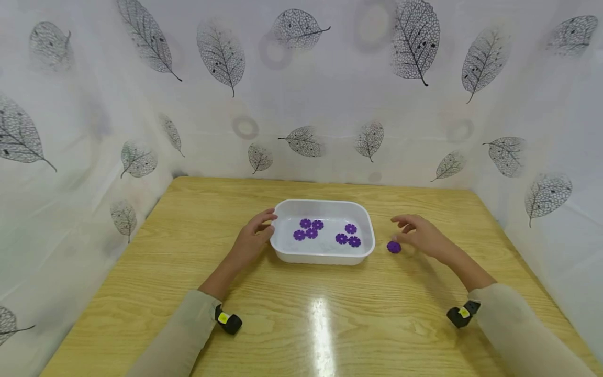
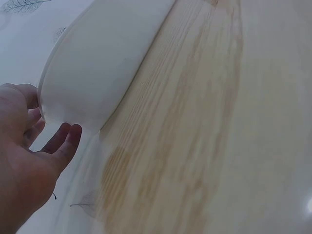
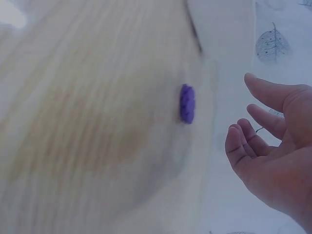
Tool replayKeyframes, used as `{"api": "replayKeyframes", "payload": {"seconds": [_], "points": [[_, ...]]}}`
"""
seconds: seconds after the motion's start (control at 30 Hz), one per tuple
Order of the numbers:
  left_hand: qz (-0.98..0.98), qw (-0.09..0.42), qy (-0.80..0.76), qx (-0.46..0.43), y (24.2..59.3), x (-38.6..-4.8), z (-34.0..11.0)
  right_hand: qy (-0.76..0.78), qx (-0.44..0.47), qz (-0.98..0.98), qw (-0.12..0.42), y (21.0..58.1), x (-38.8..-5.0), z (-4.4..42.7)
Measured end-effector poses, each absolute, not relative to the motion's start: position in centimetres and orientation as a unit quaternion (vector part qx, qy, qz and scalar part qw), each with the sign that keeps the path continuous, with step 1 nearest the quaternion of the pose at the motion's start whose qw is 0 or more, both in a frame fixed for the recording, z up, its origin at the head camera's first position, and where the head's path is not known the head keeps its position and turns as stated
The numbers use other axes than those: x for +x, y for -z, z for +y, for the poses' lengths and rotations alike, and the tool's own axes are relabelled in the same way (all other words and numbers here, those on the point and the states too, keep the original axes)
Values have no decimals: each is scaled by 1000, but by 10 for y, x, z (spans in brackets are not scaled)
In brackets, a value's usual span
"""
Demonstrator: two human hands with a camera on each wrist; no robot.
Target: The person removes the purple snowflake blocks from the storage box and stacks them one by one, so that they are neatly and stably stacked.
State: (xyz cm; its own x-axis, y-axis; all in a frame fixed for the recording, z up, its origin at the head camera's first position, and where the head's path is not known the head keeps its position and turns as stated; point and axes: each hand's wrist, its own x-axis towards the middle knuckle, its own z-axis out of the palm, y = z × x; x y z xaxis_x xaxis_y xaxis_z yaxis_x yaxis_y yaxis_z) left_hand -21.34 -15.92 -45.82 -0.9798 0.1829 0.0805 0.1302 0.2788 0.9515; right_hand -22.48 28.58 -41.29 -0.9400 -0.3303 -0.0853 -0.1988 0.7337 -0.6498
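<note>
A white plastic tray (image 1: 324, 258) stands on the table, holding several flat purple flower-shaped discs (image 1: 311, 233) in a left group, plus three similar discs (image 1: 350, 229) to the right. My left hand (image 1: 252, 235) grips the tray's left end, thumb and fingers against its rim and outer wall; in the left wrist view, fingertips (image 2: 73, 134) meet the white wall. Outside the tray, on its right, lies a purple notched piece (image 1: 393, 247), seen edge-on in the right wrist view. Over it hovers my right hand (image 1: 419, 235), fingers loosely bent, holding nothing.
The wooden table (image 1: 264, 324) meets a pale leaf-printed curtain (image 1: 330, 94) at the back and both sides. A light glare lies on the front of the tabletop. Each wrist wears a small black camera.
</note>
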Motion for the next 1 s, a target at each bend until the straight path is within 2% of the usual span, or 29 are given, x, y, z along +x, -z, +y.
{"api": "replayKeyframes", "payload": {"seconds": [0.57,0.77,1.0], "points": [[804,21,-587,89,460,-213,-161,380,-190,900,102,385,-238,211],[802,20,-590,91,460,-214,-161,384,-234,885,118,391,-245,186],[801,23,-591,95,461,-214,-160,355,-240,892,145,403,-253,169]]}}
